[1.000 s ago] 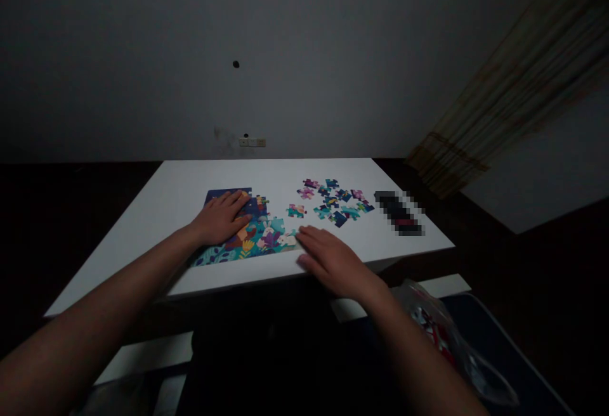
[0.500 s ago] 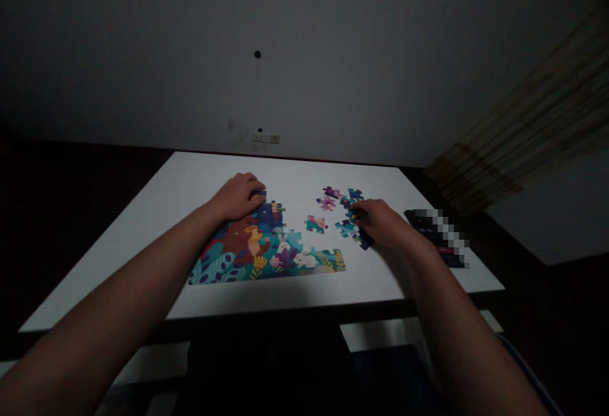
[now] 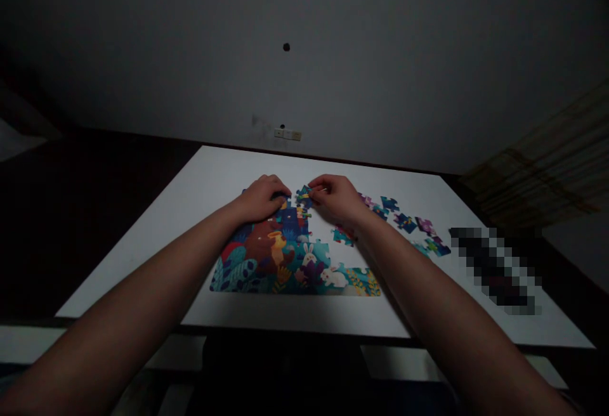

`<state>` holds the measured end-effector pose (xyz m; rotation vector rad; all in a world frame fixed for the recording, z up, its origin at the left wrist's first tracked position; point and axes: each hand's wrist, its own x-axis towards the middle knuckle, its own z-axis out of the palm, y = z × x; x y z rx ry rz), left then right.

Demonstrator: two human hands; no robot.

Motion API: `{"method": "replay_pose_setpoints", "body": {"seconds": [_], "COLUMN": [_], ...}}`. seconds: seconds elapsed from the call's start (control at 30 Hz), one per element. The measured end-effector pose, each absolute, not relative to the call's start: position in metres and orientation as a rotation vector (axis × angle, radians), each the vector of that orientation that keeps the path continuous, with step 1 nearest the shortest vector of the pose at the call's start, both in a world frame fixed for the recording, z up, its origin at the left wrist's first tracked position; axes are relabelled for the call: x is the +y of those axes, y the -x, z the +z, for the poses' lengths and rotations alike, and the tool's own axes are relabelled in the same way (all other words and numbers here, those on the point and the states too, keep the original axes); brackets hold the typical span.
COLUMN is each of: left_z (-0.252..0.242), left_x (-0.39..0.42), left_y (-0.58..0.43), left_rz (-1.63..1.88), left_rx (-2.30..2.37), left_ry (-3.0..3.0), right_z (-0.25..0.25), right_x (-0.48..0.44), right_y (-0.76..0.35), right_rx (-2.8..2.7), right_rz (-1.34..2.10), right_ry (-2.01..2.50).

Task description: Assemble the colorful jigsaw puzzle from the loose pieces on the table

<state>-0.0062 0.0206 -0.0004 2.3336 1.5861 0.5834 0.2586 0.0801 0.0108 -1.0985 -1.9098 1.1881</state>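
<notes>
A partly joined colourful jigsaw puzzle point(image 3: 290, 264) with rabbits and leaves lies on the white table point(image 3: 200, 194). My left hand point(image 3: 261, 198) rests curled on the puzzle's upper left part, fingers bent down onto the dark blue pieces. My right hand point(image 3: 335, 199) pinches a small blue and teal puzzle piece point(image 3: 303, 195) at the puzzle's top edge, just right of my left hand. Loose pieces point(image 3: 409, 222) lie scattered to the right of my right wrist.
A dark flat object point(image 3: 495, 270), blurred out, lies near the table's right edge. A grey wall with a small socket plate point(image 3: 288, 133) stands behind the table. A striped curtain point(image 3: 547, 169) hangs at the right. The floor around is dark.
My right hand has left the loose pieces at the right and come left to the puzzle's top edge with a piece pinched in it. My left hand stayed on the puzzle.
</notes>
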Motion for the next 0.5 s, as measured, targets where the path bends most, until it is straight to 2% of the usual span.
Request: {"method": "replay_pose_setpoints", "body": {"seconds": [0.23,0.5], "left_z": [-0.007,-0.002], "left_x": [0.021,0.018], "left_y": [0.007,0.005], "left_rz": [0.728,0.719], "left_rx": [1.521,1.508], "left_ry": [-2.335,-2.345], "right_z": [-0.021,-0.025], "right_x": [0.086,0.084], "right_y": [-0.254,-0.254], "right_rx": [-1.892,-2.082], "right_rz": [1.177,0.949], "right_ry": [0.989,0.941]}}
